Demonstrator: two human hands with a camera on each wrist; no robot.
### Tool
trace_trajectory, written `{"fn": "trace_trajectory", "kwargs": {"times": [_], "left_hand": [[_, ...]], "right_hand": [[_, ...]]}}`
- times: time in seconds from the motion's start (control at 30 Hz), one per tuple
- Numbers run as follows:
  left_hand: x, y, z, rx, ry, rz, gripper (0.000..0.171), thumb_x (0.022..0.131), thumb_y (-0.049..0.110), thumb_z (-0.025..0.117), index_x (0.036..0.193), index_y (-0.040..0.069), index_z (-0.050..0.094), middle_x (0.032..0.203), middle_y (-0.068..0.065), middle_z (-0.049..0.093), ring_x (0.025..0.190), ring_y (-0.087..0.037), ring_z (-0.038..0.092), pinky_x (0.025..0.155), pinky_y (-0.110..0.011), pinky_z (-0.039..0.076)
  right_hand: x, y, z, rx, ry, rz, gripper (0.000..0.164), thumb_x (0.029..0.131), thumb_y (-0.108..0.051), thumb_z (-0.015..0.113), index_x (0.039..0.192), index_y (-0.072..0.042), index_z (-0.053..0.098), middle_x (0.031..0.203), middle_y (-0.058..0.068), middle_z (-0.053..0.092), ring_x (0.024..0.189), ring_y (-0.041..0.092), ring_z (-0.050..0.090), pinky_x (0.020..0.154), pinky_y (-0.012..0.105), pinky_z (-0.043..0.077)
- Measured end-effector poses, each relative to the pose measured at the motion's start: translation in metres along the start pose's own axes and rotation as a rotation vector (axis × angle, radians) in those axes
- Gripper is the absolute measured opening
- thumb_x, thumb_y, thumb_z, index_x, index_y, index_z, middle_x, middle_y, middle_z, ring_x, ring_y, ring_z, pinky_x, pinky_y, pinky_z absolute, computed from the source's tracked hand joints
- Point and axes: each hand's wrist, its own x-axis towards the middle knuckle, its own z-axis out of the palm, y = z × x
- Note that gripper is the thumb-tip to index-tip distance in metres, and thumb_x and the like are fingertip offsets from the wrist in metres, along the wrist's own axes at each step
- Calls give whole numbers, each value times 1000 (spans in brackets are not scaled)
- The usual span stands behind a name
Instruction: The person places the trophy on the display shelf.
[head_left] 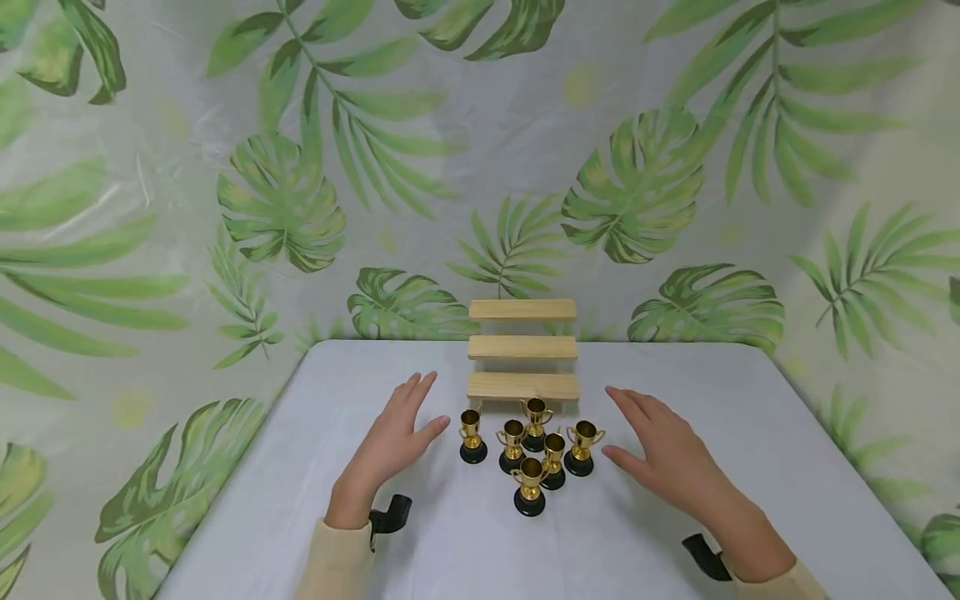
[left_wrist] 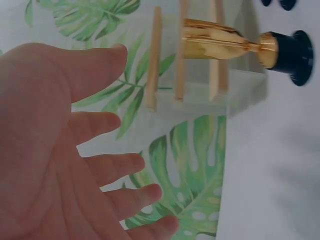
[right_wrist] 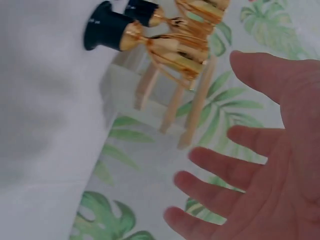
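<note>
Several small gold trophy cups with black bases stand upright in a cluster on the white table. The leftmost trophy (head_left: 472, 437) is nearest my left hand (head_left: 392, 442), which is held beside the group with fingers spread and nothing in it. On the other side, my right hand (head_left: 670, 454) is also spread and holds nothing, close to the rightmost trophy (head_left: 582, 447). The front trophy (head_left: 530, 488) stands closest to me. Each wrist view shows an open palm, with a gold trophy (left_wrist: 220, 42) beyond the left thumb and another trophy (right_wrist: 150, 42) beyond the right fingers.
Behind the trophies stands a three-tier rack with light wooden shelves (head_left: 522, 347). The white table (head_left: 420, 550) ends at a back edge beside the rack. A leaf-patterned cloth (head_left: 517, 108) hangs behind and around it.
</note>
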Motion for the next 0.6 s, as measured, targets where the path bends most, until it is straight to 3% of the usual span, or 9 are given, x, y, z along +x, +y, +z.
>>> {"fn": "trace_trajectory", "kwargs": {"times": [0.23, 0.4, 0.6], "left_hand": [[34, 6, -7, -88, 20, 23, 68, 101, 45, 58, 160, 24, 30, 163, -9, 27, 150, -29, 24, 117, -59, 26], [51, 1, 3, -234, 49, 8, 62, 101, 45, 59, 157, 28, 37, 158, -2, 38, 144, -29, 35, 112, -57, 35], [65, -5, 19, -342, 48, 5, 54, 101, 44, 59, 151, 29, 47, 153, 4, 45, 137, -31, 45, 108, -56, 42]], "right_hand": [[27, -12, -12, -21, -110, 11, 75, 89, -45, 76, 152, -18, 45, 134, 15, 59, 112, 36, 62, 76, 55, 57], [42, -13, -11, 17, -201, 25, 64, 87, -44, 78, 142, -17, 58, 125, 11, 66, 104, 33, 66, 77, 54, 56], [49, -13, -4, 72, -273, 66, 58, 85, -43, 80, 135, -18, 65, 112, 1, 69, 92, 22, 66, 65, 41, 55]]}}
